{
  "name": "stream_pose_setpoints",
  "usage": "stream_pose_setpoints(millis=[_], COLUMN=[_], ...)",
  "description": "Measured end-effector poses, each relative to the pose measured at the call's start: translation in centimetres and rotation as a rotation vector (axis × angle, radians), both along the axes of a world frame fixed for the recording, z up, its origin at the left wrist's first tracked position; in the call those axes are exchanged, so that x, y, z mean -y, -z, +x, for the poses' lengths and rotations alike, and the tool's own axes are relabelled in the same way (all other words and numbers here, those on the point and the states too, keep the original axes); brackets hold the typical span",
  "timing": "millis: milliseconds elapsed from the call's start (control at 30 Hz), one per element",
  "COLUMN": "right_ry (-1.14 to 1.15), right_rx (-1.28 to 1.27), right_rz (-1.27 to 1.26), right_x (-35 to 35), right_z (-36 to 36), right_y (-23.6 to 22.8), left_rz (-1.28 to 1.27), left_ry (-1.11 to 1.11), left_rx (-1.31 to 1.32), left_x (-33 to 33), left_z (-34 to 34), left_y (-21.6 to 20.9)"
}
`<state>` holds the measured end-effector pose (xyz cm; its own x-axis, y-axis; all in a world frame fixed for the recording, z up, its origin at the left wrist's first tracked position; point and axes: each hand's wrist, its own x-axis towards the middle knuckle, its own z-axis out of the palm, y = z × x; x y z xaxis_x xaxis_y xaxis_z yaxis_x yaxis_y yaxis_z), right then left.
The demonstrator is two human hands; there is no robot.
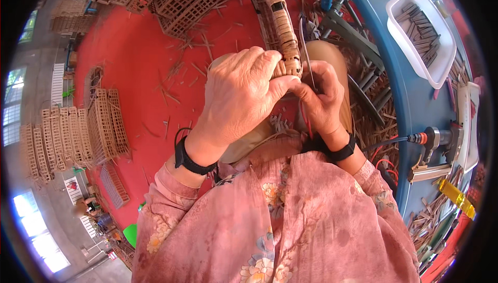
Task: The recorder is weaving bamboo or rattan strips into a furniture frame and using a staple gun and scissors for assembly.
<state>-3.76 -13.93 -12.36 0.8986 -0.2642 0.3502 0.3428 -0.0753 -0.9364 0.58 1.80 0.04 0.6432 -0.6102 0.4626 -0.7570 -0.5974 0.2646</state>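
- Over the person's lap, the left hand (236, 101) is closed around the lower end of a woven rattan frame (282, 28), with its thumb pressed on the wrapped end.
- Just beside it, the right hand (321, 98) pinches a thin strip (306, 49) near the same end; the two hands touch.
- Both wrists wear a black band (189, 161).
- On the blue table (410, 101) at the right stands a white tray (420, 34) of small sticks.
- More woven frames (98, 127) lie on the red floor (135, 49) at the left.

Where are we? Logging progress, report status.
Left hand grips wrapped rattan rod end. Right hand pinches strip beside it. Nothing in the way.
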Motion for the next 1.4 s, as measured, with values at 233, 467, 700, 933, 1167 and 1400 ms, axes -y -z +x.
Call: stream_pose_setpoints(millis=[233, 467, 700, 933, 1167, 1400], right_ry=[-0.013, 0.011, -0.025, 0.058, 0.099, 0.216], right_rx=[0.081, 0.060, 0.025, -0.164, -0.159, -0.153], right_rz=[-0.069, -0.048, 0.282, 0.470, 0.318, -0.173], right_x=[0.5, 0.6, 0.7, 0.7, -1.8, -1.3], right_z=[0.6, 0.6, 0.2, 0.3, 5.7, 8.2], right_y=[-0.6, -0.5, -1.3, 0.4, 2.4, 1.0], left_rz=[-0.003, 0.020, -0.059, 0.034, -0.119, -0.108], left_ry=[-0.041, -0.103, -0.110, -0.186, 0.111, -0.041], left_rx=[-0.048, -0.113, -0.105, -0.084, -0.112, -0.057], left_x=[0.4, 1.1, 1.9, 1.0, 1.6, 0.8], left_z=[0.0, -0.1, -0.1, 4.3, 12.0, 12.0], left_y=[-0.2, -0.4, -0.3, -3.9, -9.1, -10.1])
